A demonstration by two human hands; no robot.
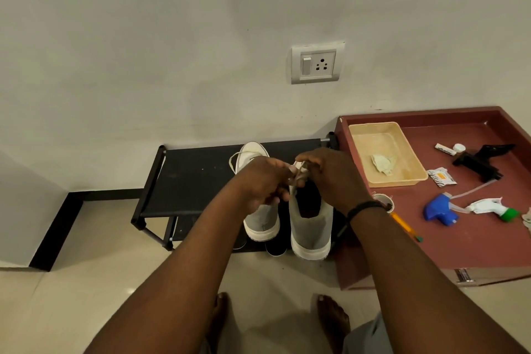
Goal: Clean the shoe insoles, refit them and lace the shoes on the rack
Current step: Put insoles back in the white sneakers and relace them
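Note:
Two grey shoes with white soles stand side by side on the black shoe rack (186, 178), heels toward me. The left shoe (263, 221) is partly hidden under my left hand (263, 181). The right shoe (311, 227) shows its dark opening. Both hands meet above the right shoe's tongue. My left hand pinches the white lace (298, 172) and my right hand (330, 172) pinches it from the other side. A loop of lace (233, 162) lies beside the left shoe's toe.
A maroon table (474, 244) stands to the right of the rack, carrying a beige tray (362, 146) with a crumpled cloth (383, 164), a blue spray head (439, 208), a white-green sprayer (491, 207), a black tool, sachets and an orange pen. A wall socket (316, 64) sits above. My bare feet stand on the tiled floor.

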